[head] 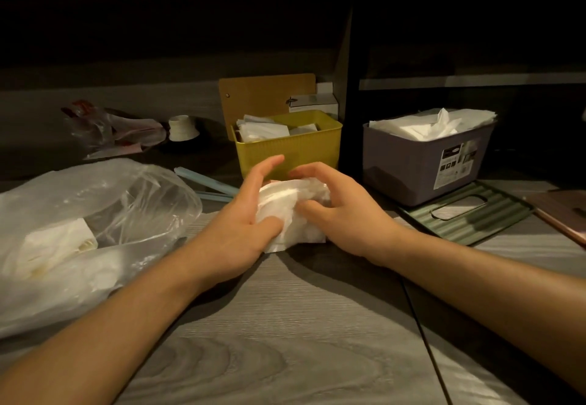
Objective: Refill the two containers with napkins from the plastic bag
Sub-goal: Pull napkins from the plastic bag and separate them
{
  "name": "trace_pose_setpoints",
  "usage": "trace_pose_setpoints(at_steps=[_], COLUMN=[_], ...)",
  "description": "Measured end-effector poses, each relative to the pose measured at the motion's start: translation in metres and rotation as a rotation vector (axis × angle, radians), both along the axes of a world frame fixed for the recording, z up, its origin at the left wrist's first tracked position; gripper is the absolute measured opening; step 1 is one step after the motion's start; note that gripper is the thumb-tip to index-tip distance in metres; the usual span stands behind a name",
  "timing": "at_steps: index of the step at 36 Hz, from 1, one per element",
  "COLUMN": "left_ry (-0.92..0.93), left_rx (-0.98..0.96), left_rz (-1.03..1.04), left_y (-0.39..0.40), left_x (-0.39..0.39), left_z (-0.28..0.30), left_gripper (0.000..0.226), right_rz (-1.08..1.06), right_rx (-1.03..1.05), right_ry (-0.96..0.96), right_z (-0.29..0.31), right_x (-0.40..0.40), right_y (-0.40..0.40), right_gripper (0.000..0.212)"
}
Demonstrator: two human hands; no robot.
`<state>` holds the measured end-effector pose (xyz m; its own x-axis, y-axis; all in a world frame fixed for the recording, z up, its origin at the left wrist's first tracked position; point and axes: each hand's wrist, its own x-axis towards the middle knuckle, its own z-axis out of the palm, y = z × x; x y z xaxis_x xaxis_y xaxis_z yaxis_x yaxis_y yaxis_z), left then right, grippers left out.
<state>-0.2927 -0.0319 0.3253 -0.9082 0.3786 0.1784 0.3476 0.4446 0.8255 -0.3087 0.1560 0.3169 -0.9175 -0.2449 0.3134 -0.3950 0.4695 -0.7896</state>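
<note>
Two hands meet on a white wad of napkins (pixel 293 211) at mid-table: the left hand (pixel 236 223) cups its side with the thumb pressed into the paper, and the right hand (pixel 336 214) curls its fingers and thumb round the other side. Just beyond the grip stands the yellow container (pixel 290 147), partly filled with napkins. Beyond and to the right, the purple container (pixel 425 163) is heaped above its rim, a green slotted lid (pixel 466 211) flat before it. Left of the grip lies the plastic bag (pixel 92 227), napkins showing inside. Bare wooden table (pixel 285 341) stretches nearer than the grip.
</note>
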Motion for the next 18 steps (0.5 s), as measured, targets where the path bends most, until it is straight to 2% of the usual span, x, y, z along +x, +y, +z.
trace_pose_setpoints(at_steps=[7,13,18], left_ry=[0.051,0.095,0.134], left_rx=[0.023,-0.060,-0.139], left_rz=[0.062,0.070,0.076], left_y=[-0.0053,-0.0025,-0.0026], left_x=[-0.0072,-0.0080,-0.0098], left_z=[-0.0061,-0.0051,-0.0067], left_gripper=[0.069,0.085,0.101], right_rz=[0.004,0.130,0.094], right_rx=[-0.062,-0.073,-0.061], right_ry=[-0.041,-0.120,-0.078], right_z=[0.0003,0.0048,0.0043], right_x=[-0.0001,0.0059,0.0067], right_y=[0.0028,0.0010,-0.0028], right_gripper=[0.043,0.048,0.050])
